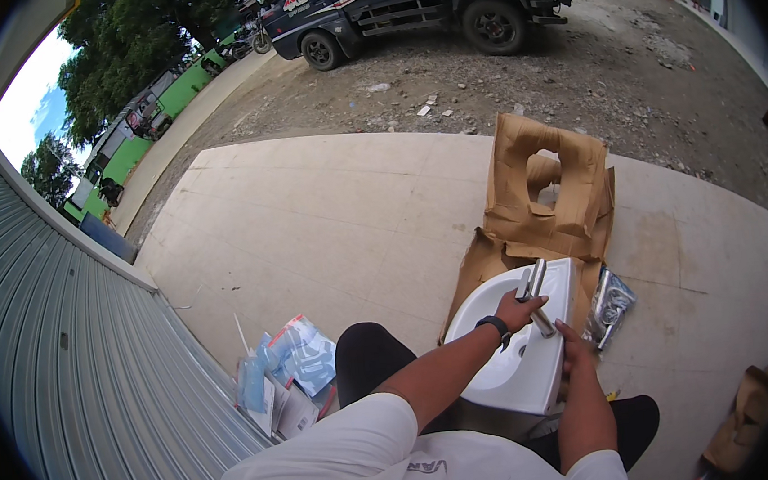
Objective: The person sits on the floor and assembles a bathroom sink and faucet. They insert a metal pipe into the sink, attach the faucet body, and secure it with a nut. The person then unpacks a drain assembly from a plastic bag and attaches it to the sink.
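A white ceramic washbasin (487, 369) rests in front of me between my knees, tilted on a sheet of cardboard. My left hand (517, 309), with a dark band on its wrist, is wrapped round a shiny chrome faucet (542, 320) at the basin's flat back ledge. At the basin's right edge, my right hand (577, 348) grips the rim, thumb up near the faucet's base; its other fingers are partly hidden. Just right of the basin lies a clear plastic bag of metal fittings (610, 309).
Torn brown cardboard packaging (531, 183) with a cut-out hole stands beyond the basin. Plastic wrappers and papers (295, 364) lie by my left knee. A corrugated metal shutter (77, 345) runs along the left. More cardboard (748, 414) is at lower right. A dark truck (420, 7) stands on gravel beyond the tiled floor.
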The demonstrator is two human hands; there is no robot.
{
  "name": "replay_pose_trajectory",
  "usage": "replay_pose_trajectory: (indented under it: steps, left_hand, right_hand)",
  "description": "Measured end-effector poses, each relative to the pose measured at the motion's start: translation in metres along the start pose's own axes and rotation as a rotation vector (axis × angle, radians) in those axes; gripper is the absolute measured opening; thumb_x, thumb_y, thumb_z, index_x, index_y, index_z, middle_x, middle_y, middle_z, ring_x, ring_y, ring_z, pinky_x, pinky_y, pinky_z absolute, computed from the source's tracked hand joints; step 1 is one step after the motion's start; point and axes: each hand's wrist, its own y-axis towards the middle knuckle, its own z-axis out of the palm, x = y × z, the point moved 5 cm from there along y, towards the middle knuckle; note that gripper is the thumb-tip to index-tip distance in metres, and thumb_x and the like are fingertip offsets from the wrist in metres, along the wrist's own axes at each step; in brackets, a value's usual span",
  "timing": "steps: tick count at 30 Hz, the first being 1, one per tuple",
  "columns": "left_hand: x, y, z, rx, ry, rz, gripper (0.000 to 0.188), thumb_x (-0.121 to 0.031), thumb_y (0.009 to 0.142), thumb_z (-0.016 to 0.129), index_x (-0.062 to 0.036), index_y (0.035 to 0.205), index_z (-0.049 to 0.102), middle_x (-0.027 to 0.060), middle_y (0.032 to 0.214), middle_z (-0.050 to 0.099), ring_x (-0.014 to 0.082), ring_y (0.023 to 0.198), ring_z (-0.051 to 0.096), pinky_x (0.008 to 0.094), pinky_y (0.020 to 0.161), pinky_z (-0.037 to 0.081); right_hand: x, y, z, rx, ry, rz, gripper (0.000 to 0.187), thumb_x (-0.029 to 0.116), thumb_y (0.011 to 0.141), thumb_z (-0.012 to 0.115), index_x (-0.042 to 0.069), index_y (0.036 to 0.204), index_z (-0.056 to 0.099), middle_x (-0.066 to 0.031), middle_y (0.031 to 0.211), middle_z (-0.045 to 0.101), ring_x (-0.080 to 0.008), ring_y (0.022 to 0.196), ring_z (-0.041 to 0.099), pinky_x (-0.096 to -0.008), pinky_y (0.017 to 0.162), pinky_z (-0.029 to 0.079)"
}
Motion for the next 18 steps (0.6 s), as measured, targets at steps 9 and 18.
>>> replay_pose_trajectory:
  steps: [9,18]
  left_hand:
    - [-0.011,-0.002,-0.005,0.161,-0.047,0.056,0.081,-0.038,0.083,0.088,-0.0022,0.147,0.053,0.0083,0.109,0.069,0.0181,0.096,0.066,0.0345,0.081,0.056]
    - [-0.018,-0.021,-0.010,0.262,-0.115,-0.035,0.086,-0.043,0.087,0.083,-0.0117,0.157,0.043,0.0065,0.132,0.064,0.0206,0.120,0.060,0.0407,0.101,0.049]
  right_hand:
    - [0.002,-0.004,0.003,0.003,-0.029,-0.026,0.058,0.052,0.091,0.072,0.003,0.122,0.065,-0.0169,0.101,0.074,-0.0323,0.086,0.073,-0.0490,0.084,0.060]
    - [0.003,0.000,0.003,-0.038,-0.037,-0.052,0.057,0.047,0.090,0.074,0.002,0.124,0.064,-0.0173,0.099,0.073,-0.0317,0.084,0.072,-0.0469,0.083,0.060]
